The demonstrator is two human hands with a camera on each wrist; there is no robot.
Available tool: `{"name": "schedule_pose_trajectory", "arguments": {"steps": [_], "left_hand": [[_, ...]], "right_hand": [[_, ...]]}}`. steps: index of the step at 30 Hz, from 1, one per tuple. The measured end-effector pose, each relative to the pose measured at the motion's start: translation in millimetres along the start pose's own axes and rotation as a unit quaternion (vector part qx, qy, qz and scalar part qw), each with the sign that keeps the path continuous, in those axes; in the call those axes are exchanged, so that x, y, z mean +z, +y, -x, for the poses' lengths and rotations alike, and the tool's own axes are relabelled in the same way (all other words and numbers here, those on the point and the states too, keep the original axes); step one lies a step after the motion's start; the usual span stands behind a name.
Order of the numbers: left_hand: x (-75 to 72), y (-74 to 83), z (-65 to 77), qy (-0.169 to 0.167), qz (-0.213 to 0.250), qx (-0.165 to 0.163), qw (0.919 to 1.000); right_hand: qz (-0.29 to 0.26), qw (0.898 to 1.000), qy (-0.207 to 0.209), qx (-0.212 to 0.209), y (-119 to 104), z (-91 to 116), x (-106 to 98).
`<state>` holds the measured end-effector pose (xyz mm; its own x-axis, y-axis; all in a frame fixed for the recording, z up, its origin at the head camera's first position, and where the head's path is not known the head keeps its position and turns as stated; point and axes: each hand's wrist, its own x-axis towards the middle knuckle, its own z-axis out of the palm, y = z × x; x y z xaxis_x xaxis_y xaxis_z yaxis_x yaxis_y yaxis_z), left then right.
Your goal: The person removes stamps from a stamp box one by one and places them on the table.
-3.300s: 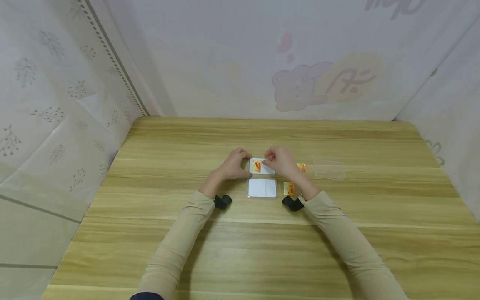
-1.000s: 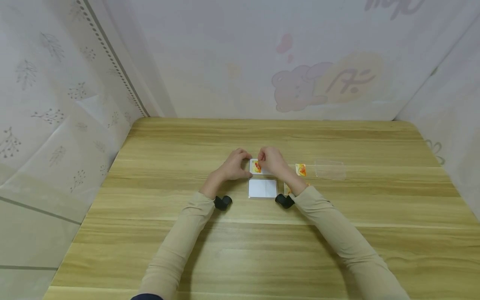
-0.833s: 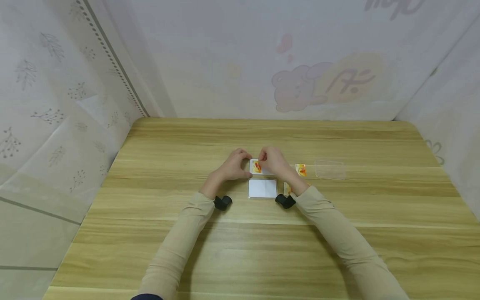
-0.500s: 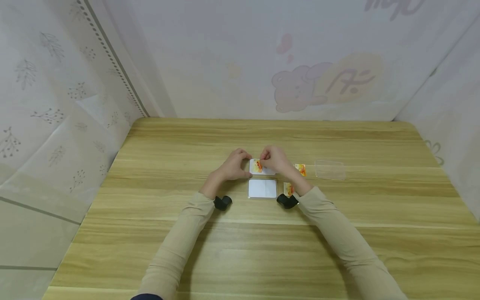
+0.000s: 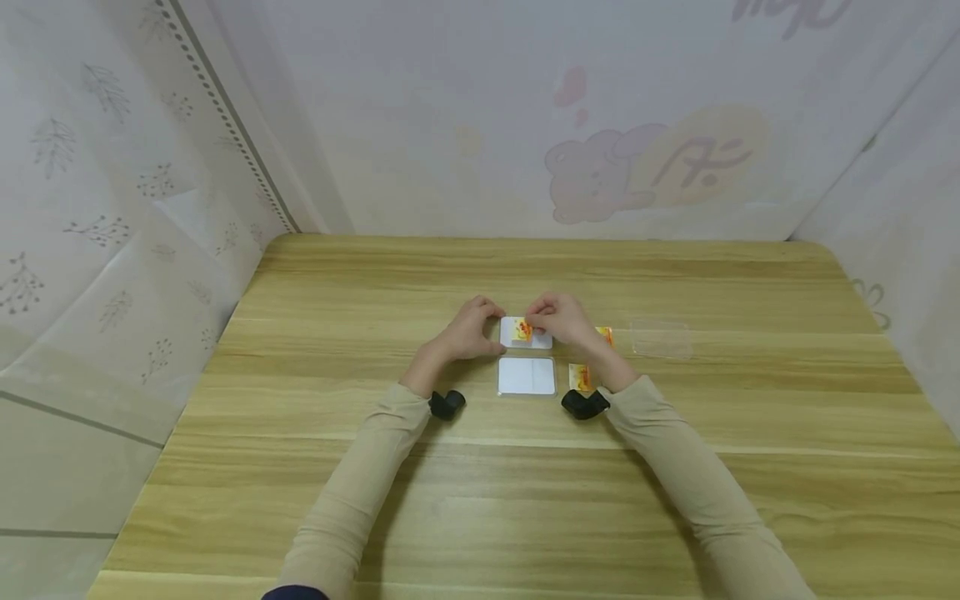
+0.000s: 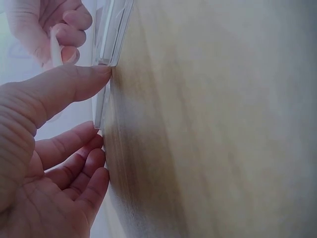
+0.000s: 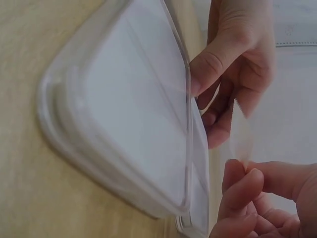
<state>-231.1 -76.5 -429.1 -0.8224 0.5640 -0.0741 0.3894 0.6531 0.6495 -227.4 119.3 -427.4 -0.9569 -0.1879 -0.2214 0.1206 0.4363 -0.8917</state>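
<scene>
In the head view two flat clear cases with white inserts lie one behind the other. My left hand (image 5: 468, 329) holds the far case (image 5: 543, 342) at its left end, thumb on the near edge and fingers on the far edge. My right hand (image 5: 562, 318) pinches a small yellow-orange stamp (image 5: 521, 331) by its right side, over that white insert. The right wrist view shows the stamp (image 7: 240, 134) tilted up, its edge serrated, between thumb and fingertip. The near case (image 5: 525, 377), white inside, is touched by neither hand.
Right of the cases lie two more yellow-orange stamps, one nearer (image 5: 579, 377) and one farther (image 5: 604, 335), partly behind the right arm. A clear plastic lid (image 5: 660, 339) rests farther right on the wooden table (image 5: 480, 508). Curtains stand behind and beside it.
The stamp lay at the left of the far case's white insert; my right hand has drawn back rightward with it, and it now sits farther right, tilted. My left hand has stayed put.
</scene>
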Motion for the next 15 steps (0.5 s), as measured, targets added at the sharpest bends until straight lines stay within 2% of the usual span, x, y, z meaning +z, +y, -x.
{"name": "schedule_pose_trajectory", "arguments": {"steps": [9, 15], "left_hand": [[0.1, -1.1, -1.0, -0.002, -0.002, -0.002, 1.0000], [0.1, -0.9, -0.7, -0.002, -0.002, -0.005, 1.0000]], "right_hand": [[0.003, 1.000, 0.012, 0.002, 1.3, 3.8, -6.5], [-0.028, 1.000, 0.006, 0.008, 2.0, 5.8, -10.5]]}}
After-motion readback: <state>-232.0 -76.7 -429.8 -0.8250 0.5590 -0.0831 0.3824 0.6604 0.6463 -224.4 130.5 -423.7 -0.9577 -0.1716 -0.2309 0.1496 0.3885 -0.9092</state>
